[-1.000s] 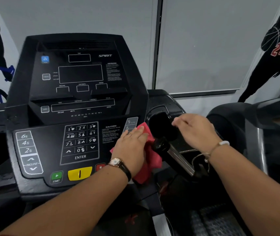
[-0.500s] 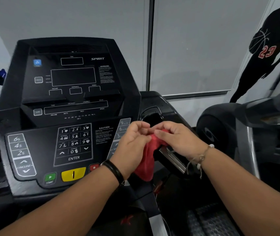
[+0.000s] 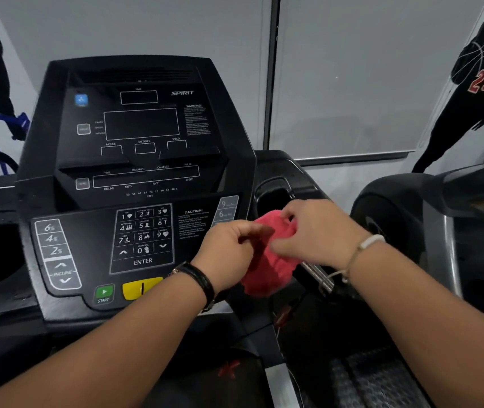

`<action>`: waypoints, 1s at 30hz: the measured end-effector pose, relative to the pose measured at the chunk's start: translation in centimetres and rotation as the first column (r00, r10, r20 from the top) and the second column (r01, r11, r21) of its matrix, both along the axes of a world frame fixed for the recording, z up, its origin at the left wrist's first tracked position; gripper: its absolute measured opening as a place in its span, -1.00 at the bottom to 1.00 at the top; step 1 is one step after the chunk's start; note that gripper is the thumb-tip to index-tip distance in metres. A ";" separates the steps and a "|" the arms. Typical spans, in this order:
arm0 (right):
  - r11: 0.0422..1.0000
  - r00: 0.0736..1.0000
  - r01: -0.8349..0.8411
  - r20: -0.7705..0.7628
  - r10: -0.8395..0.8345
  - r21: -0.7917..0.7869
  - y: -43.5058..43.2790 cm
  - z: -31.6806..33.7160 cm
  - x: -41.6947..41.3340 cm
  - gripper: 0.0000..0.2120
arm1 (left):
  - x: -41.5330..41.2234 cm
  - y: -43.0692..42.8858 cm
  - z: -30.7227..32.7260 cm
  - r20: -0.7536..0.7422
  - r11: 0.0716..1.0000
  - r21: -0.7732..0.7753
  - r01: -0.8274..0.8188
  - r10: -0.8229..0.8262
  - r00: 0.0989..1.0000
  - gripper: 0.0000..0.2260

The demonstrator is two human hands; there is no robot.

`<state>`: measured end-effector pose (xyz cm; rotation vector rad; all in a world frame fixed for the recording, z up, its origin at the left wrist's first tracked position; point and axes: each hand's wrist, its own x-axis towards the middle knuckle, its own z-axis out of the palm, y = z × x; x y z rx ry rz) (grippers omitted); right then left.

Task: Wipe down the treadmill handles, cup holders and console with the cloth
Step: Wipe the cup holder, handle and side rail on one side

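**Now both hands bunch the cloth, wiping paused**

Leftmost, the console [image 3: 134,160] stands untouched, keypad and buttons bare. A second ago the left hand was pressing the cloth flat against the console's right edge; it has since lifted away. The left hand [image 3: 229,254] is now off the panel, its fingers curled and pinching the left side of the red cloth [image 3: 267,269]. The cloth hangs crumpled in the air between the two hands, in front of the console's right corner, and seems to touch no surface. The right hand [image 3: 314,234], which a second ago lay over the handle, has come across and grips the cloth's upper right part with bent fingers. Behind it sits the dark cup holder [image 3: 273,195], and the chrome handle [image 3: 318,275] shows just below the right wrist. This looks like a refold or a hand-over, probably ahead of wiping the right-side cup holder and handle.
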<state>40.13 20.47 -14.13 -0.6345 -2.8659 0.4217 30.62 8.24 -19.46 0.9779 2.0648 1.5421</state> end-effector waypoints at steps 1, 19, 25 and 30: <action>0.999 0.999 -0.021 0.051 0.019 0.026 -0.6 0.0 -0.2 -0.68 | -0.2 -0.1 0.1 0.016 1.000 0.015 -0.008 0.008 1.000 -0.55; 0.991 0.968 -0.133 0.217 0.128 0.012 0.3 -3.2 -0.1 -0.04 | 0.3 -0.6 0.0 -0.149 1.000 0.014 0.012 -0.010 0.989 -0.70; 0.992 0.969 0.043 -0.249 -0.011 0.121 -1.0 -7.0 -0.8 -0.45 | -0.2 -0.8 0.2 -0.095 0.995 0.098 -0.003 0.012 0.995 -0.69; 0.998 0.927 -0.041 -0.372 0.055 0.046 0.3 -6.7 -1.3 -0.48 | -0.5 -0.5 -0.2 -0.173 0.996 0.078 -0.033 0.046 0.984 -0.68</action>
